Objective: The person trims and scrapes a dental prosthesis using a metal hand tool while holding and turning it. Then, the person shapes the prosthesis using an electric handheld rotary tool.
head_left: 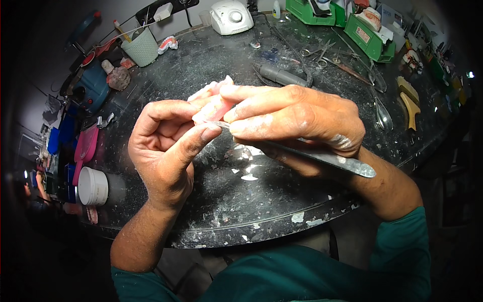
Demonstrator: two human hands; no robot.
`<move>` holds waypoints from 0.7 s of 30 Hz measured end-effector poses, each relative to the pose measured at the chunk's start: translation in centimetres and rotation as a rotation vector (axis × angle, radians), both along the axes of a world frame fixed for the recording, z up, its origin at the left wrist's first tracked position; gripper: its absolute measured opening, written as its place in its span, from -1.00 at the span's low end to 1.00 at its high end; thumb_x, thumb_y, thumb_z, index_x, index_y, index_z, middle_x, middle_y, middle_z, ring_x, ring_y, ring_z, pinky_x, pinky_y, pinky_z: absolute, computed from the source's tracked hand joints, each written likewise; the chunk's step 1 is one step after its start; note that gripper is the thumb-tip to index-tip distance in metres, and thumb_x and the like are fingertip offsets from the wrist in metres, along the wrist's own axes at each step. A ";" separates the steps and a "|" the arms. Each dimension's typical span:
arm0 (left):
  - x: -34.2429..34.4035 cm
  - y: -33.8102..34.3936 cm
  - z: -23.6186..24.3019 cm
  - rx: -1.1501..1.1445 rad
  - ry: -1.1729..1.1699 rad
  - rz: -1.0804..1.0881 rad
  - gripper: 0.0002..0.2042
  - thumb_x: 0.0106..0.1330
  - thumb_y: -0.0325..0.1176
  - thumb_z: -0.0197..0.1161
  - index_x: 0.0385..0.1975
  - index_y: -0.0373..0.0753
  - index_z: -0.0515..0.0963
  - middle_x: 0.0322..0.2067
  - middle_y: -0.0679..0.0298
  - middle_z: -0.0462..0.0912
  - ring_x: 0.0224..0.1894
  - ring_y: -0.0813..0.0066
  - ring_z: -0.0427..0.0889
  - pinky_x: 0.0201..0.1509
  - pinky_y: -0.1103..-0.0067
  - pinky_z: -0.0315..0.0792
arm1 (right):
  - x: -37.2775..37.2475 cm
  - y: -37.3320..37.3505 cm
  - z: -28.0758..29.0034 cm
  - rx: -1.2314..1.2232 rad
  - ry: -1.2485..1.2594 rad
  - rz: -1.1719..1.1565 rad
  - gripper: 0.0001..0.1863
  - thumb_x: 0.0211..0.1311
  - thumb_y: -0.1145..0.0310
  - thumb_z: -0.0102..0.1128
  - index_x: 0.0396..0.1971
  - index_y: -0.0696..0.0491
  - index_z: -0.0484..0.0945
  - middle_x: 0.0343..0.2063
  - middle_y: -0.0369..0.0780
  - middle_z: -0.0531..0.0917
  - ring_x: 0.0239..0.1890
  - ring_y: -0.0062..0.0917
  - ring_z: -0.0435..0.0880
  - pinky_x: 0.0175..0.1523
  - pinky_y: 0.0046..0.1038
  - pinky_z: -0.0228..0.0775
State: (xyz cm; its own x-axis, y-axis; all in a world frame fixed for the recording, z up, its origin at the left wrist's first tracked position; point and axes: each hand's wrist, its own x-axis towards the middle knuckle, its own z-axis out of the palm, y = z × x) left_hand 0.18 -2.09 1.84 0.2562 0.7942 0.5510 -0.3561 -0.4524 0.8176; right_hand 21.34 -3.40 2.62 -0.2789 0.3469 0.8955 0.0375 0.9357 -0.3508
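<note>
My left hand (166, 146) pinches a pink dental piece (216, 108) with whitish, tooth-like parts, held up over the middle of the dark, stained worktop (201, 226). My right hand (297, 121) grips a long flat metal tool (357, 166); its handle end sticks out below the fingers toward the right, and its narrow tip is at the lower edge of the pink piece, beside my left thumb. My right fingertips are also at the piece.
Behind lie a grey handpiece (284, 76), white control box (231, 17), pot of tools (141, 49), green bins (367, 40) and scissors (322, 55). A brush (410, 105) is at right; a white tub (93, 185), pink dustpan (84, 148) and blue device (93, 88) stand at left.
</note>
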 end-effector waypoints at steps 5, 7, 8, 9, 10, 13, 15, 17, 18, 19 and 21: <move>-0.5 0.9 -0.6 0.036 -0.095 -0.090 -0.71 0.13 -0.72 0.37 -0.18 -0.45 0.46 -0.14 -0.15 0.67 -0.02 0.27 0.70 0.12 0.47 0.60 | -0.2 0.2 -0.1 0.013 0.007 -0.001 -0.68 -0.03 0.68 0.42 -0.19 0.16 0.69 -0.17 -0.06 0.73 -0.07 -0.31 0.75 0.11 -0.36 0.59; -0.2 0.7 -0.5 0.036 -0.098 -0.078 -0.71 0.14 -0.72 0.36 -0.17 -0.45 0.46 -0.13 -0.17 0.66 0.02 0.22 0.69 0.14 0.45 0.58 | -0.3 -0.1 0.1 -0.008 -0.015 -0.022 -0.77 0.05 0.69 0.37 -0.26 0.15 0.67 -0.21 -0.06 0.73 0.01 -0.16 0.71 0.14 -0.17 0.60; 0.0 0.6 -0.3 0.037 -0.099 -0.066 -0.72 0.14 -0.73 0.35 -0.17 -0.46 0.45 -0.12 -0.20 0.65 0.05 0.18 0.67 0.17 0.44 0.56 | -0.2 -0.2 0.2 -0.009 -0.014 -0.023 -0.77 0.05 0.69 0.37 -0.26 0.15 0.67 -0.21 -0.06 0.73 0.01 -0.16 0.71 0.14 -0.17 0.60; 0.0 0.6 -0.4 0.037 -0.098 -0.067 -0.72 0.14 -0.73 0.35 -0.17 -0.46 0.45 -0.12 -0.20 0.65 0.05 0.18 0.67 0.17 0.44 0.56 | -0.1 -0.3 0.3 -0.013 -0.022 -0.040 -0.76 0.05 0.70 0.37 -0.25 0.15 0.67 -0.20 -0.06 0.73 0.01 -0.16 0.71 0.14 -0.18 0.61; -0.1 0.7 -0.4 0.048 -0.092 -0.075 -0.72 0.15 -0.73 0.34 -0.17 -0.46 0.45 -0.11 -0.21 0.65 0.08 0.15 0.65 0.19 0.42 0.55 | -0.1 -0.4 0.3 -0.017 -0.029 -0.058 -0.75 0.05 0.70 0.36 -0.23 0.16 0.67 -0.20 -0.05 0.73 0.01 -0.16 0.71 0.13 -0.19 0.61; -0.1 0.5 -0.4 0.039 -0.084 -0.070 -0.73 0.17 -0.74 0.31 -0.16 -0.47 0.45 -0.11 -0.22 0.65 0.10 0.13 0.64 0.21 0.41 0.54 | -0.1 -0.4 0.2 0.008 -0.049 -0.082 -0.74 0.07 0.69 0.36 -0.21 0.16 0.67 -0.19 -0.05 0.72 0.01 -0.14 0.71 0.11 -0.22 0.62; 0.0 0.4 -0.4 0.019 -0.085 -0.060 -0.74 0.18 -0.74 0.30 -0.16 -0.48 0.45 -0.11 -0.22 0.65 0.09 0.13 0.64 0.21 0.41 0.54 | 0.1 -0.4 0.2 0.012 -0.068 -0.090 -0.73 0.06 0.68 0.36 -0.20 0.17 0.67 -0.18 -0.05 0.72 0.02 -0.14 0.71 0.11 -0.24 0.62; 0.0 0.3 -0.4 0.030 -0.096 -0.051 -0.75 0.19 -0.74 0.28 -0.15 -0.48 0.45 -0.12 -0.20 0.65 0.09 0.14 0.65 0.22 0.40 0.53 | 0.2 -0.7 0.4 0.015 -0.086 -0.096 -0.72 0.05 0.66 0.36 -0.18 0.17 0.67 -0.17 -0.05 0.72 0.04 -0.14 0.70 0.11 -0.26 0.61; -0.1 0.4 -0.4 0.029 -0.096 -0.051 -0.75 0.19 -0.74 0.28 -0.15 -0.48 0.45 -0.12 -0.20 0.65 0.09 0.14 0.65 0.22 0.40 0.53 | 0.3 -1.1 0.8 -0.021 -0.103 -0.097 -0.69 0.02 0.64 0.36 -0.16 0.17 0.67 -0.16 -0.06 0.72 0.05 -0.14 0.69 0.13 -0.27 0.60; -0.2 0.4 -0.4 0.028 -0.085 -0.052 -0.75 0.19 -0.75 0.28 -0.15 -0.48 0.45 -0.13 -0.19 0.66 0.07 0.15 0.66 0.23 0.40 0.53 | 0.3 -1.2 0.9 -0.056 -0.119 -0.097 -0.67 0.00 0.62 0.37 -0.15 0.18 0.67 -0.15 -0.06 0.72 0.07 -0.15 0.68 0.14 -0.29 0.59; -0.1 0.4 -0.4 0.027 -0.076 -0.057 -0.75 0.20 -0.75 0.28 -0.15 -0.48 0.45 -0.14 -0.17 0.66 0.06 0.17 0.67 0.23 0.40 0.53 | 0.4 -1.2 0.7 -0.050 -0.133 -0.115 -0.65 -0.02 0.60 0.36 -0.13 0.18 0.67 -0.14 -0.06 0.71 0.08 -0.15 0.67 0.15 -0.30 0.59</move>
